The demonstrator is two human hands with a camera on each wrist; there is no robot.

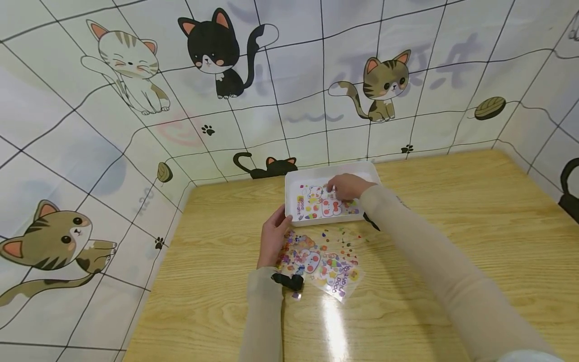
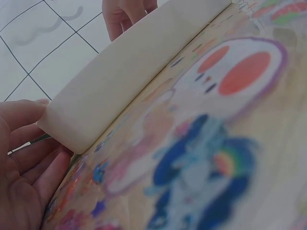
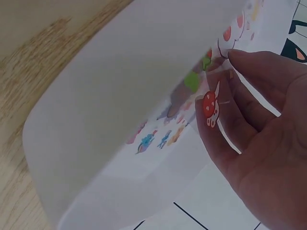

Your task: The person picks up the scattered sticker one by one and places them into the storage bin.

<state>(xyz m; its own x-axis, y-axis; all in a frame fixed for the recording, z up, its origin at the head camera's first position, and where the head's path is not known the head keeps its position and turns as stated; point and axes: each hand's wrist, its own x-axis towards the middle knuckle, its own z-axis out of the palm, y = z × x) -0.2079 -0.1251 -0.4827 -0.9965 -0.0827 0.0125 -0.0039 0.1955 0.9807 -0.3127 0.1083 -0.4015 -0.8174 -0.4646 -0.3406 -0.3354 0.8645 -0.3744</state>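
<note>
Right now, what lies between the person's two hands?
Part of the white tray, with colourful stickers inside it; the head view shows this.

Stickers in the tray read "good night".

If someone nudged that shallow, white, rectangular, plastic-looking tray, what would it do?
The white rectangular tray would probably slide rather than tip, being low, broad and flat on the yellowish wood-grain table. Its thin-looking walls stand without sagging, so it seems stiff yet light. The left hand at its corner would likely steady it.
</note>
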